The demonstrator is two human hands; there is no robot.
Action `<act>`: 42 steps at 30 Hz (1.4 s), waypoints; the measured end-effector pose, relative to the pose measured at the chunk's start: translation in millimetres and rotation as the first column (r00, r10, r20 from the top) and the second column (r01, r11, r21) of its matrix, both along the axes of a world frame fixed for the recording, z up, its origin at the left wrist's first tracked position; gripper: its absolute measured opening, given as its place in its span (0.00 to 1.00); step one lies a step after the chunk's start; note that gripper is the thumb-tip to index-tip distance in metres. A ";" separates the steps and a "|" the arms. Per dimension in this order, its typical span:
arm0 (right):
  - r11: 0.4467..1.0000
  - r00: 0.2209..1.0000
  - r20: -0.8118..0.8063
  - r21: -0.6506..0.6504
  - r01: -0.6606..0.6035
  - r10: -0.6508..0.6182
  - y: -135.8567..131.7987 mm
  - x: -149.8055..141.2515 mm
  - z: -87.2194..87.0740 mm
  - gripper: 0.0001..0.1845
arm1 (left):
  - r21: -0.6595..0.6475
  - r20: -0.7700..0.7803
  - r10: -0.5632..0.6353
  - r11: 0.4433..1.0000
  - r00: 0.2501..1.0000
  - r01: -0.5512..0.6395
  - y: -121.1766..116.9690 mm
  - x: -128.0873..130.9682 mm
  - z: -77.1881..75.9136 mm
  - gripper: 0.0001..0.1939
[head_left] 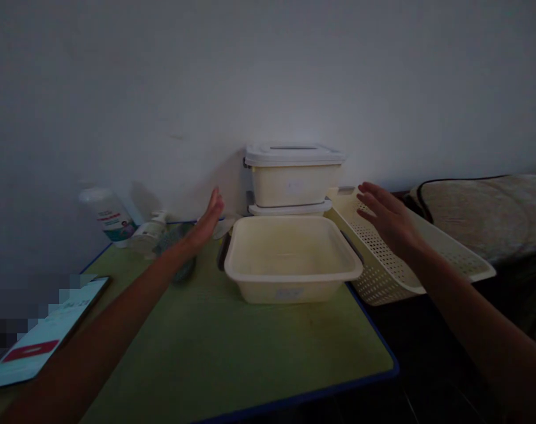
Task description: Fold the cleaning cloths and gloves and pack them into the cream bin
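An open cream plastic bin (290, 290) stands on the green table, its inside bare as far as I can see. My left hand (208, 219) is raised at the bin's left, fingers stretched out, holding nothing. On the other side my right hand (389, 221) hovers in front of the perforated basket, its fingers spread and nothing in them. Neither hand appears to touch the bin. Behind it, a lidded cream box (294, 182) rests on top of another lidded box (290, 209), mostly hidden by the open bin.
The green table (232, 359) has a blue edge. A cream perforated basket (376, 268) sits right of it, beside a rolled rug or cushion (484, 212). At left are a white bottle (109, 218), a pump bottle (151, 232), a partly hidden jar (185, 268) and a lit tablet (47, 335).
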State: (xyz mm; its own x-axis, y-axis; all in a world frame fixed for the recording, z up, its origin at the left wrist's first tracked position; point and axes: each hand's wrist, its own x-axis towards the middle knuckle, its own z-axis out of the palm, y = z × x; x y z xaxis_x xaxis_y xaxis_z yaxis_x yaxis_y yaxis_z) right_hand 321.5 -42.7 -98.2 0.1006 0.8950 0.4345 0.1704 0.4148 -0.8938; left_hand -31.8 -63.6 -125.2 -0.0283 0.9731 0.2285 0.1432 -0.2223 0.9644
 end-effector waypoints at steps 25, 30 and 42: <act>1.000 0.967 0.253 -0.012 -0.007 0.010 -36.9 -4.1 -51.8 0.22 | -0.196 0.485 -0.180 0.931 0.856 0.307 -79.0 70.1 -81.9 0.39; 0.999 0.948 0.315 0.033 0.027 -0.036 -40.3 -8.5 -46.1 0.24 | -0.220 0.466 -0.116 0.945 0.877 0.242 -77.3 64.4 -82.5 0.33; 0.895 0.796 0.510 0.438 0.084 -0.325 -89.6 -50.6 -20.9 0.11 | -0.146 0.232 0.030 0.989 0.972 0.004 -78.9 -5.7 -100.0 0.37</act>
